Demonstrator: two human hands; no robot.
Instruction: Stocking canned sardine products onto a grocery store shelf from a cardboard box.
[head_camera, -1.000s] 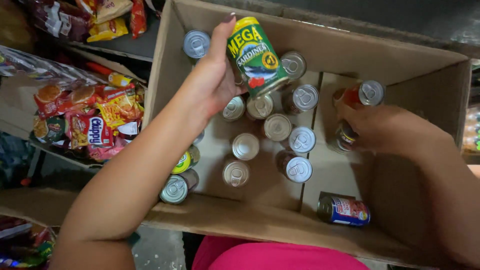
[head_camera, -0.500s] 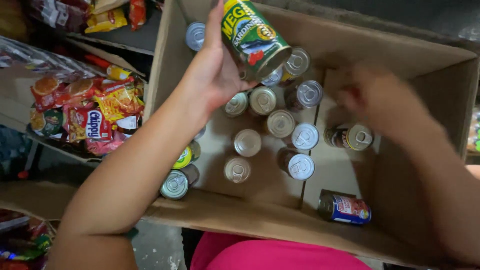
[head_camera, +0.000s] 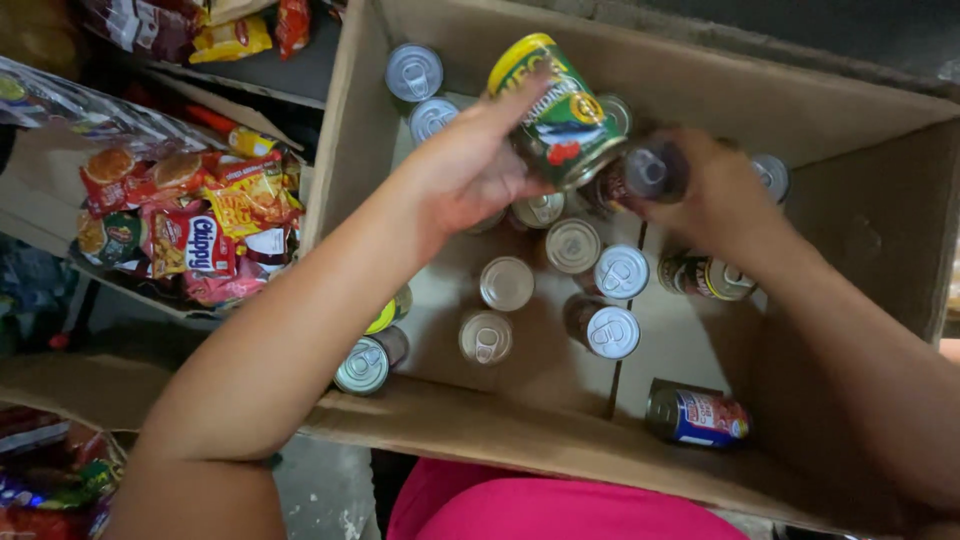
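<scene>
My left hand (head_camera: 470, 165) grips a green and yellow tin can (head_camera: 556, 108), held tilted above an open cardboard box (head_camera: 700, 95). Close beside it, my right hand (head_camera: 715, 195) holds a dark can with a silver lid (head_camera: 640, 172), blurred by motion. The two held cans are almost touching. Below them, several silver-topped cans (head_camera: 574, 245) stand upright on the box floor. A blue and red can (head_camera: 697, 414) lies on its side near the front right, and a dark can with a yellow band (head_camera: 708, 277) lies under my right wrist.
Bags of snacks in red, orange and yellow (head_camera: 185, 215) fill a shelf to the left of the box. More packets (head_camera: 45, 480) sit at the lower left. A pink garment (head_camera: 540, 505) shows at the bottom edge. The box's near wall (head_camera: 480, 425) runs under my arms.
My right hand picked a dark can off the box floor and lifted it left toward the green can. My left hand lowered and tilted the green can to the right.
</scene>
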